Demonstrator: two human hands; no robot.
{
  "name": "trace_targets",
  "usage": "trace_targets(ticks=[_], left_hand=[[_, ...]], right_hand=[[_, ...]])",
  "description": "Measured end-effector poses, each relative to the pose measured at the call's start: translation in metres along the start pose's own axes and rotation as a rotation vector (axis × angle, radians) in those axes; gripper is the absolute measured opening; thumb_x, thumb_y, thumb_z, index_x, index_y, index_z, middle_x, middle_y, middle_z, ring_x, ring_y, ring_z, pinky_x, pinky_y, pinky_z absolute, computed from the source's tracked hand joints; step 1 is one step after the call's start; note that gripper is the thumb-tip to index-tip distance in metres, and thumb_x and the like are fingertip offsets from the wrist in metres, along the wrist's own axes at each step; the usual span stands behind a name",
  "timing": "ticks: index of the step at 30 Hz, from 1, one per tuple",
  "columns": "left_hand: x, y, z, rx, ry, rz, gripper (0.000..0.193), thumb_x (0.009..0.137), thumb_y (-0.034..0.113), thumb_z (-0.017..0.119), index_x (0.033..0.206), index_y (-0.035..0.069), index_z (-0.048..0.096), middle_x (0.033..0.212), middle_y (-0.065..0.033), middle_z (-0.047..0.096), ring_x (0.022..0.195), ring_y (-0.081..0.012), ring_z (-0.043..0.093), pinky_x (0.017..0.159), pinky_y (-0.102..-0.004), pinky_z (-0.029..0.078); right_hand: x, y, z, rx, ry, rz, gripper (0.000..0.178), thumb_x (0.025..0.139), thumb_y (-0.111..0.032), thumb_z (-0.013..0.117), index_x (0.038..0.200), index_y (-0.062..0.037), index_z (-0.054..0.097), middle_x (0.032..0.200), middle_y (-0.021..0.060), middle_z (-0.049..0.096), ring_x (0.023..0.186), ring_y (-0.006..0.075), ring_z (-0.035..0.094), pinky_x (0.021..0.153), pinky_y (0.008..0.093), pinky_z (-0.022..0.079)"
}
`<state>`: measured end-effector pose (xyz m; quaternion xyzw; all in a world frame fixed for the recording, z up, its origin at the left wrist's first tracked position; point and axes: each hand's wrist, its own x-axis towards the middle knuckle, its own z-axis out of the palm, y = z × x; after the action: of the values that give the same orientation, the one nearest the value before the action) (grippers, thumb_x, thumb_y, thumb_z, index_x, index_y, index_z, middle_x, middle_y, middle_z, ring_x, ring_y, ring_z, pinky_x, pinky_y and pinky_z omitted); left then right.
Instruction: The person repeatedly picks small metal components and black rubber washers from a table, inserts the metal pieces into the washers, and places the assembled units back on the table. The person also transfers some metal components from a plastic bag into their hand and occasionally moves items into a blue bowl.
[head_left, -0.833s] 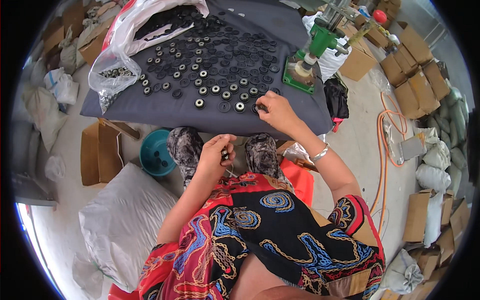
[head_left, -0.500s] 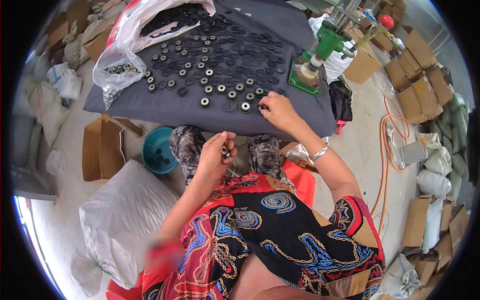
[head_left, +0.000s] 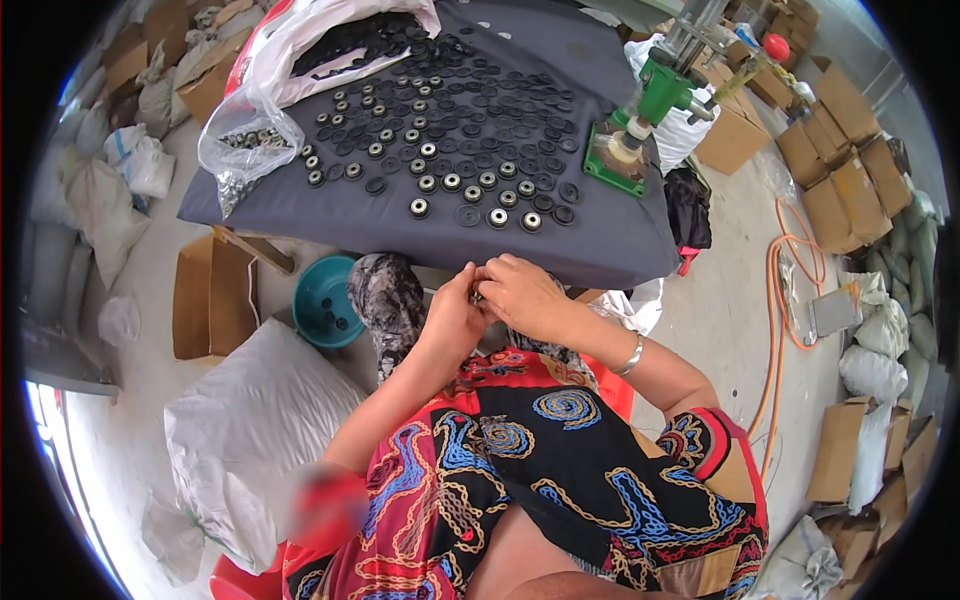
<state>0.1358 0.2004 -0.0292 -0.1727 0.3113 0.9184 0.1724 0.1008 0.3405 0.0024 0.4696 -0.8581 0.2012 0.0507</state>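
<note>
My left hand (head_left: 453,318) and my right hand (head_left: 524,298) meet over my lap, just below the table's front edge. The left is closed around small metal bearings, of which only a glint (head_left: 478,299) shows between the fingers. My right fingers are bent and pressed together at the left fingertips; whatever they pinch is hidden. On the table, several black plastic discs carry shiny bearings, among them a disc with a bearing (head_left: 531,221) at the front and another one (head_left: 498,217) beside it. Many bare black discs, such as this black disc (head_left: 467,215), lie around them.
A clear bag of bearings (head_left: 250,145) and a white sack of black discs (head_left: 350,65) lie on the dark table cloth (head_left: 350,225). A green hand press (head_left: 630,150) stands at the right. Below are a teal basin (head_left: 310,300), a carton (head_left: 208,300) and a white sack (head_left: 250,410).
My right hand has left the front disc, now seen with a bearing in it, and come back to my left hand. The left hand has moved slightly right, its bearings now mostly covered.
</note>
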Motion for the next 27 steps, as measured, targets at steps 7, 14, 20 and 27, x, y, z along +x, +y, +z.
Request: trace_targets(ticks=[7,14,20,27], left_hand=[[-0.004,0.000,0.000,0.197,0.023,-0.052,0.029,0.100,0.032,0.038,0.108,0.009,0.053,0.090,-0.0016,0.056,0.065,-0.0120,0.051,0.049,-0.0274,0.036],[-0.010,0.000,0.014,0.230,0.135,-0.018,0.031,0.099,0.036,0.039,0.105,0.009,0.053,0.080,-0.0019,0.055,0.055,-0.0105,0.046,0.043,-0.0226,0.025],[-0.002,0.003,-0.003,0.171,0.055,0.002,0.036,0.099,0.036,0.039,0.111,0.005,0.052,0.082,-0.0068,0.056,0.059,-0.0138,0.050,0.044,-0.0237,0.028],[0.000,0.014,-0.006,0.123,0.077,-0.025,0.033,0.098,0.029,0.041,0.114,0.001,0.051,0.083,-0.0100,0.058,0.061,-0.0161,0.053,0.045,-0.0240,0.030]], right_hand=[[0.001,0.002,-0.005,0.250,-0.223,0.171,0.016,0.078,-0.015,0.063,0.088,-0.0019,0.064,0.088,0.0133,0.057,0.090,0.0311,0.055,0.078,0.0418,0.045],[0.000,0.007,-0.006,0.322,-0.187,0.118,0.024,0.078,-0.015,0.062,0.098,-0.0026,0.062,0.091,0.0146,0.058,0.091,0.0329,0.056,0.082,0.0429,0.044],[0.003,0.021,-0.018,0.394,0.042,0.168,0.021,0.078,-0.015,0.062,0.095,-0.0029,0.060,0.090,0.0145,0.060,0.086,0.0330,0.059,0.074,0.0409,0.047],[0.007,0.101,-0.062,0.071,0.237,0.400,0.020,0.078,-0.012,0.067,0.093,-0.0010,0.062,0.086,0.0114,0.062,0.077,0.0259,0.061,0.069,0.0351,0.048]])
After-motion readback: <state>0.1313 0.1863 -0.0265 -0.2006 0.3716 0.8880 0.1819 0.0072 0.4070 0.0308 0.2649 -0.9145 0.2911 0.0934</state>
